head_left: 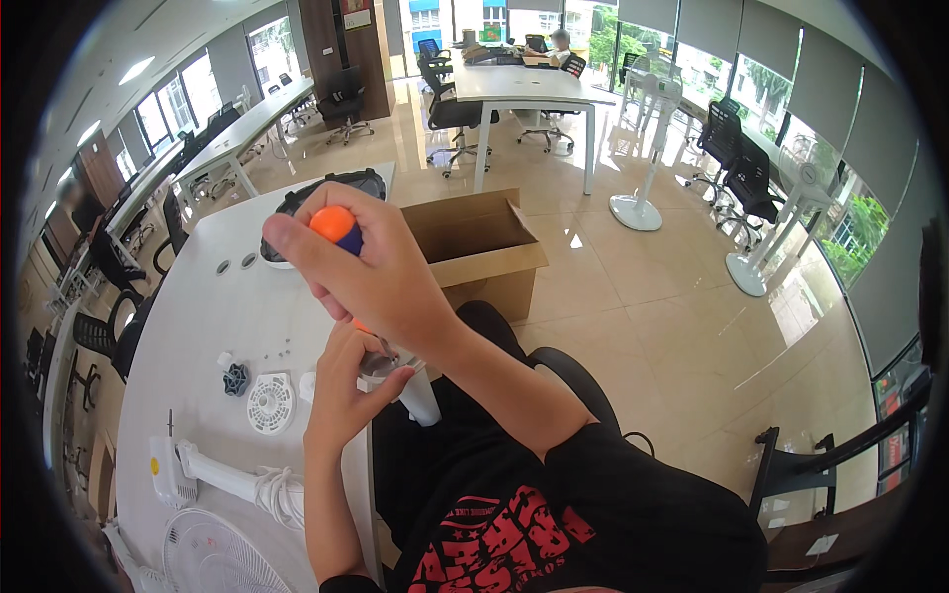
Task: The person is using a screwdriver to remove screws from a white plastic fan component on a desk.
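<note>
My right hand (381, 277) is wrapped round the orange and dark blue handle of a screwdriver (333, 225), which stands upright over the table edge. Just below it, my left hand (346, 385) has its thumb and fingers closed around a part with a shiny grey, metal-looking piece (379, 364). A white tube (421, 400) shows below that piece, over my lap. The screwdriver's tip and much of the held part are hidden by my hands. Beside my left hand on the table lie a round white slotted cover (271, 403), a dark knob (235, 380) and several small screws (278, 353).
On the white table (198, 326) lie a white fan body (213, 472) with a coiled cable (281, 494) and a round fan grille (213, 553). A black-rimmed part (366, 186) sits at the far end. An open cardboard box (494, 272) stands beyond my knees. White stand fans (647, 148) are farther right.
</note>
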The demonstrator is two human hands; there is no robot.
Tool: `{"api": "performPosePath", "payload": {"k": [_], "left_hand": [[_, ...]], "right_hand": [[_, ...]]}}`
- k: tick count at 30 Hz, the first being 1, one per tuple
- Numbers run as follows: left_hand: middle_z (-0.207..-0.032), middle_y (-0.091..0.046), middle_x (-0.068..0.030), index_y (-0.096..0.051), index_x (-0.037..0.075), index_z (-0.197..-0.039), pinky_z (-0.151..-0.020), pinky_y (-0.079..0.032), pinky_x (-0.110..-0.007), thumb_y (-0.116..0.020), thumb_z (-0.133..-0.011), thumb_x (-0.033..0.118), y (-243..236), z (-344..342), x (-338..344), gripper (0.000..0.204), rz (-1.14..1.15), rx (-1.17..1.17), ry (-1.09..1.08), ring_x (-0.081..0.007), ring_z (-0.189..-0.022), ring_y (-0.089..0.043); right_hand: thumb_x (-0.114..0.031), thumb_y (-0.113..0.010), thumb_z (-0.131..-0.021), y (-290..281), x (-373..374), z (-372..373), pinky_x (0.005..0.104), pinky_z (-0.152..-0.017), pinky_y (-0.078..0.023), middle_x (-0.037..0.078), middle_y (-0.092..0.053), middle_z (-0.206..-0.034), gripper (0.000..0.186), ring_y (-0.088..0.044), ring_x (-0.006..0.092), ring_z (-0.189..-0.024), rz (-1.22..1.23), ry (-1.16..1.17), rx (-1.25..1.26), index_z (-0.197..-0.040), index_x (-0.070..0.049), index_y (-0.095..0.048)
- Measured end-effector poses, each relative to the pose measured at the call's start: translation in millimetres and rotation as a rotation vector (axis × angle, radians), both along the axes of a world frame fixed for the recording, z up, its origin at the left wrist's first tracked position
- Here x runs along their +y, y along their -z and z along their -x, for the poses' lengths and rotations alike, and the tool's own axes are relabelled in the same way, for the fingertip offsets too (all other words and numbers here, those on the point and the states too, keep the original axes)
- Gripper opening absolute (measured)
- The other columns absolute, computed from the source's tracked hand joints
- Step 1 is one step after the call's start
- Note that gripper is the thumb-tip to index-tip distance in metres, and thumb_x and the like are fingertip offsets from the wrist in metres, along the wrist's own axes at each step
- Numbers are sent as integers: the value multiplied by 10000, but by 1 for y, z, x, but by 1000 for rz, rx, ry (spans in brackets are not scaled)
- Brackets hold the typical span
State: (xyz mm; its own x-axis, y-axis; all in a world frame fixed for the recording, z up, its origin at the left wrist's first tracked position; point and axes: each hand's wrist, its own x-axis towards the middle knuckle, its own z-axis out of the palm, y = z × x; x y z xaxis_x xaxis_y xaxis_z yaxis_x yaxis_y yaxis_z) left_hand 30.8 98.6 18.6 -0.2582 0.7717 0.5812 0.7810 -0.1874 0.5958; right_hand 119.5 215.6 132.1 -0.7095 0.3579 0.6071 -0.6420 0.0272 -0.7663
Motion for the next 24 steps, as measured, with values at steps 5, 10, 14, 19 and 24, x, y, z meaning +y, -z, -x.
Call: {"api": "performPosePath", "payload": {"k": [5,10,14,19,24], "left_hand": [[-1024,-642,-116,-589,49,-947,-798,-523,-377,-849,-781,111,0,1,0,315,-20,-12,20,-295,-928,-625],[-1029,-646,-130,-587,52,-933,-837,-514,-396,-853,-775,124,-5,2,0,318,6,65,16,-317,-984,-628],[-1033,-655,-130,-593,63,-916,-872,-496,-415,-870,-769,166,-2,4,4,330,-17,117,111,-350,-1002,-621],[-1047,-650,-145,-602,67,-908,-914,-480,-453,-871,-768,192,-5,6,1,327,-52,118,90,-385,-1027,-607],[-1171,-649,-145,-557,63,-974,-1121,-398,-502,-844,-819,192,-4,8,-2,351,-52,77,161,-399,-1193,-574]], "right_hand": [[-384,-607,-1034,-4,21,-5,237,-497,-441,33,-593,-717,379,-549,88,-542,6,-388,10,-887,-37,-573],[-315,-571,-1033,2,43,14,271,-552,-507,90,-633,-782,314,-628,149,-628,-78,-696,156,-903,-29,-576],[-239,-584,-1007,2,53,23,280,-499,-504,117,-640,-764,245,-638,177,-598,-7,-1032,128,-874,-33,-580],[-200,-567,-1028,3,43,23,226,-370,-351,23,-529,-578,252,-436,68,-385,105,-991,23,-845,-28,-588],[-230,-536,-1044,3,33,5,227,-354,-329,13,-483,-551,312,-383,67,-380,3,-636,66,-771,-80,-512]]}}
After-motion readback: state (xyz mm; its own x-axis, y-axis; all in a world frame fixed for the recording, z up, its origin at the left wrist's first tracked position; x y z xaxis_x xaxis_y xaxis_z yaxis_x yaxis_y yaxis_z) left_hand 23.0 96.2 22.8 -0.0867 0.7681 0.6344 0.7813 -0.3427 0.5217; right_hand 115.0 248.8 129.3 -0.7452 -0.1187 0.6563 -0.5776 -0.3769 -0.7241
